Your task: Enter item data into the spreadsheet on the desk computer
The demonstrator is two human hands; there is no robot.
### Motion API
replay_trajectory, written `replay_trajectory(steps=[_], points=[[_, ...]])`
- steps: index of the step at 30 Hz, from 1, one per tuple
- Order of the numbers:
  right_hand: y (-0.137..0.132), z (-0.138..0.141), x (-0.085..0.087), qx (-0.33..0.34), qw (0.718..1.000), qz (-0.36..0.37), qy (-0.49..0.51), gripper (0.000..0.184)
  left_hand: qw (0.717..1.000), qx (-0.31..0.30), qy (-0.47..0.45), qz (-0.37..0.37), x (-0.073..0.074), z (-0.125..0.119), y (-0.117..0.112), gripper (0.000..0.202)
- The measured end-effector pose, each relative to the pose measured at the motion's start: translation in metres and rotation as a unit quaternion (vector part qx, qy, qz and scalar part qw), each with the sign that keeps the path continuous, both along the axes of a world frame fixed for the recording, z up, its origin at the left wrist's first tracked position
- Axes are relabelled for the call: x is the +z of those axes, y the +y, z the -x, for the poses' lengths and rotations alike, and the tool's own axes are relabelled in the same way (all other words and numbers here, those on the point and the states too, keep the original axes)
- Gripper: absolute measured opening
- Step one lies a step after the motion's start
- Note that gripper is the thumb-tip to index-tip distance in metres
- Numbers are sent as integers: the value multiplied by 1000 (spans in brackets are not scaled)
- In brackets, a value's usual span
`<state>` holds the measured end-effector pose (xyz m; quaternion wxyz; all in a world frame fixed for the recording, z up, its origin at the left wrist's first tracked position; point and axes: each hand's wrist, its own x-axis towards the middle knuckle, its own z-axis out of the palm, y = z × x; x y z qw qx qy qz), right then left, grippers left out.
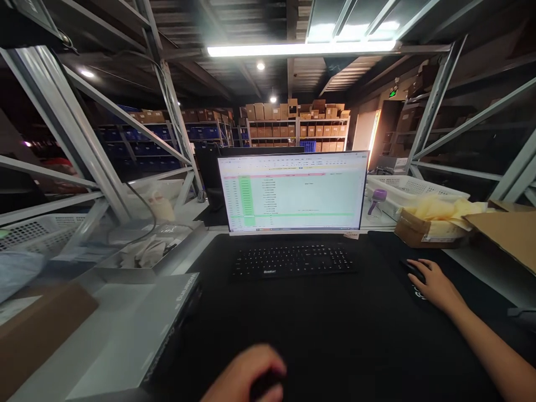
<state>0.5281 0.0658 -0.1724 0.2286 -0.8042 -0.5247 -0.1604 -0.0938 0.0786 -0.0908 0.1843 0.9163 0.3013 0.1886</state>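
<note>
My right hand [433,283] rests over a black computer mouse [414,272] on the right of the dark desk mat [335,335], fingers lying along its top. My left hand [253,371] is at the bottom edge, above the mat. Its fingers are curled and slightly blurred; a dark patch shows between them, and I cannot make out what it is. Beyond the hands, a black keyboard [293,261] lies in front of a monitor [293,195]. The screen carries a spreadsheet with a green column and a green highlighted row.
A grey box [138,329] and a brown carton [46,335] stand at left. On the right are a cardboard box [431,231] with yellowish packing, a white basket [419,190] and a purple handheld device [378,196]. Metal posts flank the desk; shelves of cartons [297,125] stand behind.
</note>
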Motion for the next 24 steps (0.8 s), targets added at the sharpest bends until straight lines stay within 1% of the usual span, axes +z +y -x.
replay_trajectory(steps=[2, 4, 7, 9, 11, 12, 13, 14, 17, 19, 22, 24], points=[[1, 1, 1, 3, 1000, -8, -1, 60, 999, 25, -16, -22, 10, -17, 33, 28], [1, -1, 0, 11, 1000, -4, 4, 59, 995, 57, -32, -69, 16, -35, 66, 23], [1, -6, -4, 21, 1000, 3, 11, 58, 987, 96, -50, -119, 15, -57, 104, 19], [3, -8, -7, 20, 1000, -3, 7, 58, 980, 159, -44, -113, 9, -71, 120, 26], [4, -8, -9, 13, 1000, -11, 7, 60, 965, 251, -32, -65, 3, -83, 129, 41], [5, -8, -10, 11, 1000, -12, 9, 61, 958, 281, -32, -45, 0, -88, 131, 47], [6, -7, -10, 10, 1000, -13, 12, 62, 955, 293, -36, -39, -2, -92, 132, 51], [6, -7, -9, 10, 1000, -12, 13, 62, 955, 291, -41, -46, -5, -94, 133, 52], [7, -6, -8, 10, 1000, -10, 16, 63, 958, 262, -47, -102, -10, -92, 137, 50], [7, -5, -8, 5, 1000, -16, 18, 64, 954, 266, -39, -131, -14, -83, 143, 47], [5, -4, -6, 0, 999, -25, 24, 66, 942, 274, -22, -194, -20, -61, 153, 44], [3, -2, -3, -2, 999, -24, 34, 67, 933, 265, -3, -244, -23, -42, 161, 41]])
